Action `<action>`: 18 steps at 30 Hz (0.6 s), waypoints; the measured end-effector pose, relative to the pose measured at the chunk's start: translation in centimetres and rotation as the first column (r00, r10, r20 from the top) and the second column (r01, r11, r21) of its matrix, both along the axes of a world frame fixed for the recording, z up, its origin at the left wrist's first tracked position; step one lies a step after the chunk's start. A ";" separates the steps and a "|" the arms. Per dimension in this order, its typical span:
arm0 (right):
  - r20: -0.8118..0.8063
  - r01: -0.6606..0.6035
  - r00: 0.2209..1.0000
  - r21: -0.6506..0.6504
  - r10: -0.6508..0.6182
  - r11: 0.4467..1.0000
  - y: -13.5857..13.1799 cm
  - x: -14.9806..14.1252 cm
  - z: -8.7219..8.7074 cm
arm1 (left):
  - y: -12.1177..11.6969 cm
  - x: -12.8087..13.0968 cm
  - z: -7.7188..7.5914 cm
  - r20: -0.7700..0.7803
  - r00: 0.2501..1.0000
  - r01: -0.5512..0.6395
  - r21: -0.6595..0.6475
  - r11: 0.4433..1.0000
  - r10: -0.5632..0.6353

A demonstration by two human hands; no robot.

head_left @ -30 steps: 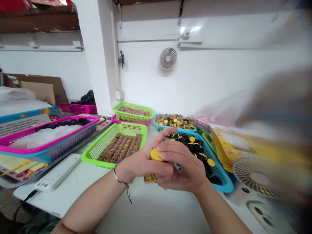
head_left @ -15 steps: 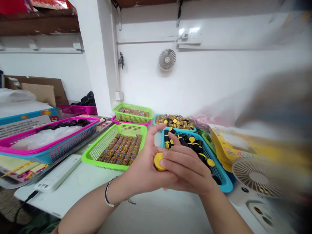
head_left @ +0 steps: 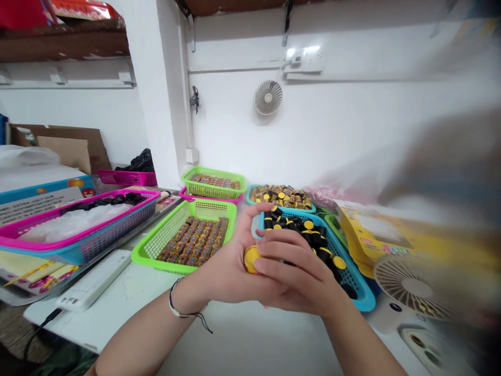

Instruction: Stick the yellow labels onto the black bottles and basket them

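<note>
My left hand [head_left: 235,269] is closed around a small yellow-ended cylinder [head_left: 251,259], with its index finger raised. My right hand [head_left: 299,269] meets it from the right, its fingertips pressed on the yellow end. The rest of the cylinder is hidden by my hands. Just behind them is a blue basket [head_left: 364,292] of loose black cylinders with yellow ends [head_left: 308,225]. Left of my hands, a green basket [head_left: 146,256] has small cylinders with patterned labels [head_left: 195,243] lying in rows.
Farther back sit another green basket [head_left: 213,191] and a blue tray [head_left: 250,192] of loose labelled cylinders. On the left are a pink-and-blue basket [head_left: 78,250] and a white power strip [head_left: 94,279]. Yellow cartons [head_left: 358,240], a fan [head_left: 413,284] and a phone [head_left: 425,350] are at right.
My right fingers have shifted slightly over the yellow end, and the cylinder has moved a little left and tilted. The baskets stay where they were.
</note>
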State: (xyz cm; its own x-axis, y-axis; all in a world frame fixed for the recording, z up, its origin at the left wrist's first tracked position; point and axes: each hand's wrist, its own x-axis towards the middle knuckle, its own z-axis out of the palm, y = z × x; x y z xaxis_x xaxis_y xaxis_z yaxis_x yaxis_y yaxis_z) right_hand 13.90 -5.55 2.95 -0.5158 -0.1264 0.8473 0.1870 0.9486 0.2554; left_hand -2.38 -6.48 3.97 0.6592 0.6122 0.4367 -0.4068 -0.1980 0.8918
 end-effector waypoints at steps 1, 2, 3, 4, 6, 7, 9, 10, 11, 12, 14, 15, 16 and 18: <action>-0.005 -0.001 1.000 -0.011 0.001 1.000 0.0 0.0 0.0 | 0.0 0.1 0.1 0.000 1.000 -0.012 -0.002 1.000 0.012; -0.011 0.007 1.000 -0.022 -0.007 1.000 0.0 -0.1 -0.1 | 0.0 0.1 0.2 -0.004 1.000 -0.022 0.000 1.000 0.022; -0.018 0.022 1.000 -0.031 -0.023 0.999 0.0 -0.1 -0.1 | 0.0 0.1 0.1 -0.013 0.999 -0.036 0.002 0.999 0.036; -0.022 0.040 0.999 -0.037 -0.041 0.999 0.0 -0.1 -0.2 | 0.1 0.1 0.1 -0.028 0.998 -0.048 0.003 0.999 0.048; -0.042 0.065 0.997 -0.047 -0.067 0.997 -0.1 0.0 -0.2 | 0.3 0.0 -0.3 -0.080 0.995 -0.063 0.002 0.998 0.063; -0.051 0.070 0.996 -0.055 -0.073 0.996 -0.2 0.1 -0.3 | 0.4 -0.1 -0.5 -0.114 0.991 -0.067 0.001 0.998 0.067; -0.050 0.070 0.996 -0.071 -0.074 0.995 -0.2 0.3 -0.3 | 0.6 -0.2 -0.8 -0.161 0.985 -0.058 -0.006 0.998 0.056; -0.040 0.069 0.997 -0.074 -0.073 0.995 -0.2 0.4 -0.3 | 0.6 -0.2 -0.9 -0.158 0.986 -0.051 -0.011 0.999 0.048; -0.027 0.070 0.997 -0.070 -0.072 0.995 -0.1 0.4 -0.3 | 0.7 -0.2 -0.9 -0.143 0.989 -0.046 -0.015 0.999 0.044; -0.012 0.069 0.997 -0.061 -0.070 0.996 -0.1 0.5 -0.3 | 0.7 -0.2 -0.8 -0.117 0.992 -0.043 -0.015 0.999 0.041; 0.002 0.061 0.998 -0.038 -0.061 0.997 0.1 0.5 -0.4 | 0.6 -0.3 -0.7 -0.072 0.996 -0.057 0.004 0.998 0.057; 0.010 0.061 0.998 -0.029 -0.060 0.998 0.2 0.4 -0.5 | 0.6 -0.3 -0.6 -0.063 0.995 -0.074 0.018 0.997 0.075; 0.017 0.063 0.998 -0.023 -0.062 0.998 0.2 0.3 -0.5 | 0.6 -0.4 -0.5 -0.059 0.994 -0.091 0.035 0.995 0.093; 0.024 0.068 0.997 -0.016 -0.068 0.998 0.3 0.1 -0.6 | 0.5 -0.6 -0.4 -0.054 0.991 -0.118 0.070 0.991 0.122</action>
State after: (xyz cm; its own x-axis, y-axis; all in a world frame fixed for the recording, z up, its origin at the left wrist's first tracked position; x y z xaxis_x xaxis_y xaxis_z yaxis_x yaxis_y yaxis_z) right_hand 14.04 -5.27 2.39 -0.5427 -0.0760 0.8365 0.2450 0.9383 0.2442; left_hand -2.95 -5.97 3.53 0.6080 0.6595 0.4420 -0.3243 -0.3019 0.8965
